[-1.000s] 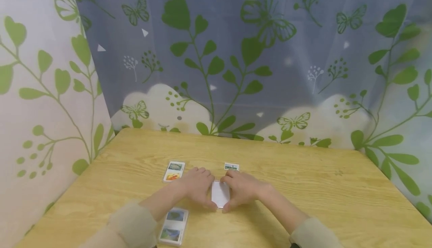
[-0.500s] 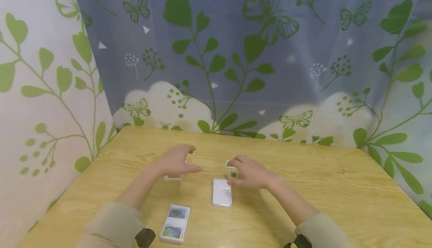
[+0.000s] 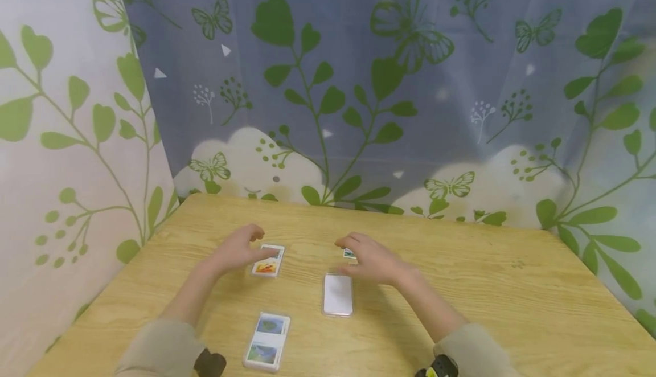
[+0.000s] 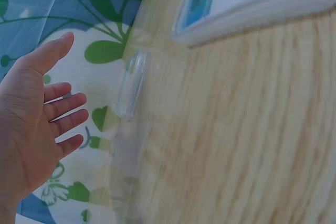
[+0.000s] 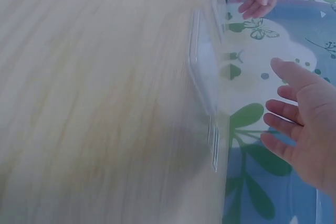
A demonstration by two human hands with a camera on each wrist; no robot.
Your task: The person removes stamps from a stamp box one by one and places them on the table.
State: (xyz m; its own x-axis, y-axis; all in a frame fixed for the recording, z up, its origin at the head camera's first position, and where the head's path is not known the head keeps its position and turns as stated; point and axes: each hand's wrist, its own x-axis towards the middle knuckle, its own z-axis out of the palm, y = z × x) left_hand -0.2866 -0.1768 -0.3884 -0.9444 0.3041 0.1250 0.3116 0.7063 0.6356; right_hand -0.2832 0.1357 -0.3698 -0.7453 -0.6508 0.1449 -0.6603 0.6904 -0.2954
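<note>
My left hand (image 3: 236, 249) hovers by a flat case showing a dark picture over an orange one (image 3: 267, 267), its thumb overlapping the upper picture. Its fingers are relaxed and nothing is in them, as the left wrist view also shows. Over the far end of a flat clear case with a white face (image 3: 338, 295) hangs my right hand (image 3: 374, 260), fingers loosely bent and holding nothing. Partly covered by that hand is a small picture card (image 3: 349, 254). In the right wrist view the white case (image 5: 203, 61) lies flat on the table.
Closer to me on the wooden table (image 3: 461, 286) lies another flat case with two blue-green pictures (image 3: 266, 341). A patterned curtain (image 3: 328, 81) rises behind the table's far edge, with similar cloth at both sides.
Both hands let go of the white case's sides and moved apart. The left went left to the orange-picture case. The right moved up and right, covering a second small card seen half a second ago.
</note>
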